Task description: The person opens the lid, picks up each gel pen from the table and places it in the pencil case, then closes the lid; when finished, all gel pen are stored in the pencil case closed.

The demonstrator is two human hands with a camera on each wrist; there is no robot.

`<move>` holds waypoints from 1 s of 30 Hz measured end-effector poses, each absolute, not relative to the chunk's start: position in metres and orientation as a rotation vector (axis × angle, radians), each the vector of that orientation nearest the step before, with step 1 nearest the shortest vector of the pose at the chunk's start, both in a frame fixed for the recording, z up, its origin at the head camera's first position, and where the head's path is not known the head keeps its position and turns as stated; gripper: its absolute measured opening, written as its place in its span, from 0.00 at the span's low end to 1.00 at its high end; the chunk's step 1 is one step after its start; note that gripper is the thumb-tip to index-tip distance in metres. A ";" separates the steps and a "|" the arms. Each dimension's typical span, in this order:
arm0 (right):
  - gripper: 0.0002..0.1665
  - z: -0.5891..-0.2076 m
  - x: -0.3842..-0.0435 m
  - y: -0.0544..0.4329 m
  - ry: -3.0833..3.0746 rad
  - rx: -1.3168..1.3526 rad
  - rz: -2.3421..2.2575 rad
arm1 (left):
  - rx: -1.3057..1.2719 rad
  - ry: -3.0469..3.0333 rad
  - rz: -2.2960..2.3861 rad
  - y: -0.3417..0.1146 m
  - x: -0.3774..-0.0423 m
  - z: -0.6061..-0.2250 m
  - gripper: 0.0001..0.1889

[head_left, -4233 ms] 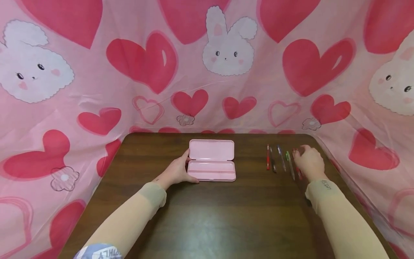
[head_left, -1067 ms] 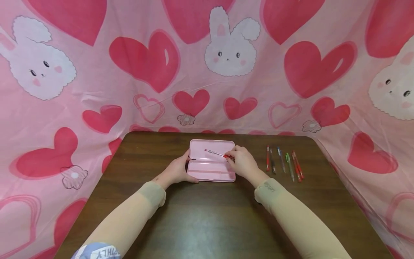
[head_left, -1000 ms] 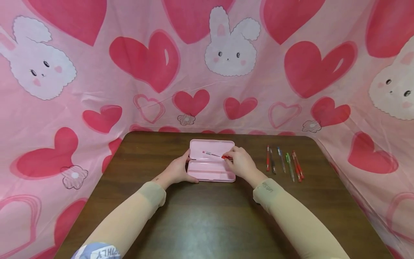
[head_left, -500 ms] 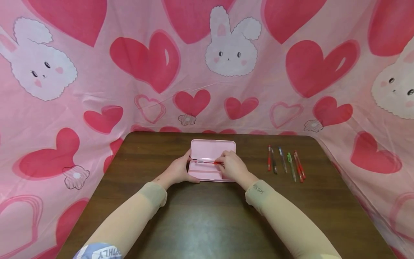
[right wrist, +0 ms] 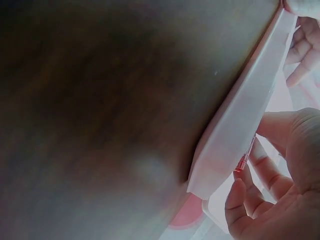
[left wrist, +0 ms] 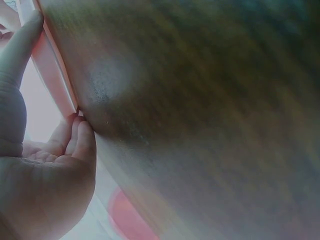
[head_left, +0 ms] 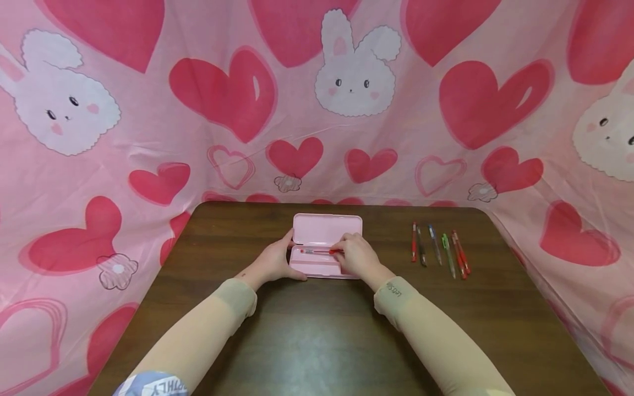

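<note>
An open pink pencil case (head_left: 327, 227) lies on the table with its lid tipped back. My left hand (head_left: 272, 262) grips its left end, thumb along the front edge and fingers round the back corner, as the left wrist view also shows. My right hand (head_left: 359, 255) pinches the red end of a clear-and-red pen (head_left: 315, 251), which lies lengthwise in the case's rear compartment. In the right wrist view, the pen's red end (right wrist: 244, 160) shows between thumb and fingers, just behind the case's front wall (right wrist: 235, 125). The right hand hides the case's right end.
To the right on the brown table (head_left: 307, 330) lie a red pen (head_left: 414, 242), a dark pen (head_left: 421, 246), a blue pen (head_left: 435, 245), a green pen (head_left: 448, 256) and a pair of red pens (head_left: 460, 253). Behind hangs a pink heart-print cloth (head_left: 297, 121).
My right hand has come from the pens at the right, carrying the red pen over the case and lowering it into the rear compartment. The left hand stays at the case.
</note>
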State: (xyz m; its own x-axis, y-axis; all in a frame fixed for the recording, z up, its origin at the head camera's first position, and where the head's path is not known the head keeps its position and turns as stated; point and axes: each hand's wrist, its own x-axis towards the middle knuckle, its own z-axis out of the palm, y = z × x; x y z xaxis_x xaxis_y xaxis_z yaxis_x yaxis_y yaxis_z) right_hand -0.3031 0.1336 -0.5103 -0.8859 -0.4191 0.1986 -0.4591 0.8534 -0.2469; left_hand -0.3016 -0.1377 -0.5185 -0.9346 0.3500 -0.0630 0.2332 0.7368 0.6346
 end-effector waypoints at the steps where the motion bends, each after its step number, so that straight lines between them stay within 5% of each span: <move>1: 0.09 -0.511 -0.303 0.134 -2.893 0.686 0.440 | 0.464 2.759 0.967 -0.138 -0.302 -0.519 0.77; 19: 0.09 -0.511 -0.304 0.146 -2.867 0.596 0.479 | 0.449 2.745 0.980 -0.136 -0.299 -0.520 0.78; 30: 0.16 -0.491 -0.314 0.202 -2.785 0.373 0.514 | 0.486 2.768 0.966 -0.137 -0.301 -0.519 0.78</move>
State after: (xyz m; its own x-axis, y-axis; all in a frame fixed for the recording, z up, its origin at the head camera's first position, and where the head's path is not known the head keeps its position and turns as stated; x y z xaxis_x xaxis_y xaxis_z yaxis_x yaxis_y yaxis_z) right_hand -0.3137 0.2024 -0.4913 -0.9263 -0.1992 0.3199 -0.3002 0.9032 -0.3069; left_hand -0.3009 -0.1374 -0.5191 -0.9325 0.3573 -0.0525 0.2471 0.7372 0.6288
